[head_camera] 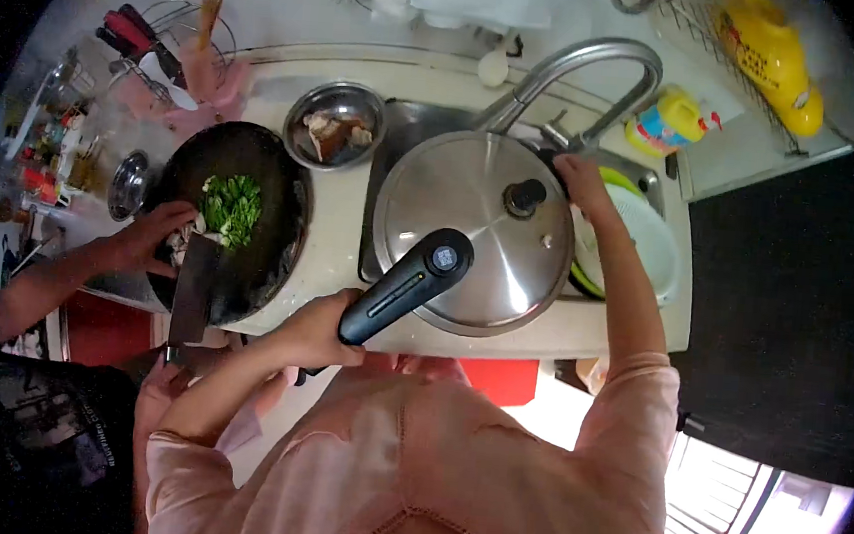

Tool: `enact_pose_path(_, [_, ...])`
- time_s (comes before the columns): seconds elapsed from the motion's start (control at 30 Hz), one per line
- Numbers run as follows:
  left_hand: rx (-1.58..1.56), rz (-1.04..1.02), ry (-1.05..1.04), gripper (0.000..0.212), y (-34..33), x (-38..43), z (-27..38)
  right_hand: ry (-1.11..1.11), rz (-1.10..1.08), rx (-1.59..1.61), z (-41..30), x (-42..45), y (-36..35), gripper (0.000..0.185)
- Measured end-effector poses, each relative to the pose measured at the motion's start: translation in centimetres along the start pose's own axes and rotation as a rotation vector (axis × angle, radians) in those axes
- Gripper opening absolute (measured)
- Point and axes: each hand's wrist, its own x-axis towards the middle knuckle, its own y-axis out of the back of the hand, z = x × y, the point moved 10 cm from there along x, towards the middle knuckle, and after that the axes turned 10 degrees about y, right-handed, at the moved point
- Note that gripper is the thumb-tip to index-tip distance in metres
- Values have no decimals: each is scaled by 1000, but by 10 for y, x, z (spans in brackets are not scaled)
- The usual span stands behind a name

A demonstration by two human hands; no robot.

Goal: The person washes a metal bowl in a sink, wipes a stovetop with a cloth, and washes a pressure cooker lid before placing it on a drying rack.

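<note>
A steel pressure cooker with its lid [452, 186] on stands over the sink. My left hand [320, 330] is closed around its long black handle [402, 291], which points toward me. At the far right rim my right hand [584, 183] holds the short black side handle [550, 161]; some of its fingers are hidden. A black pressure valve [526, 198] rises from the lid.
At left, a co-worker's hand [147, 234] holds pale food on a round dark chopping board [268, 179] beside a cleaver [193, 294]. Chopped greens [232, 209] lie there. A steel bowl [337, 102], curved faucet [587, 46] and white basket [658, 244] are close by.
</note>
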Motion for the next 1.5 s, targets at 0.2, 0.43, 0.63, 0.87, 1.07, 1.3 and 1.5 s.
enact_pose_path(0.2, [-37,95,-40,51,16,29,-14,2,-11,-115,-9,32,-10,34])
enact_pose_path(0.43, [-25,248,74,48,0,70,-38,172,-145,-121,59,80,-60,36])
enact_pose_path(0.63, [30,221,220,56,-43,86,-46,-36,-235,26,107,100,-117,42])
enact_pose_path(0.87, [-54,227,343,68,-93,116,-46,193,-184,-162,92,143,-121,40])
enact_pose_path(1.07, [-104,307,375,69,-96,146,-19,480,-288,-435,59,176,-129,30])
enact_pose_path(1.3, [-147,314,350,63,-89,161,-10,417,-390,-561,86,192,-142,27])
enact_pose_path(1.5, [-78,499,236,64,-70,157,-1,583,-393,-868,58,179,-129,29])
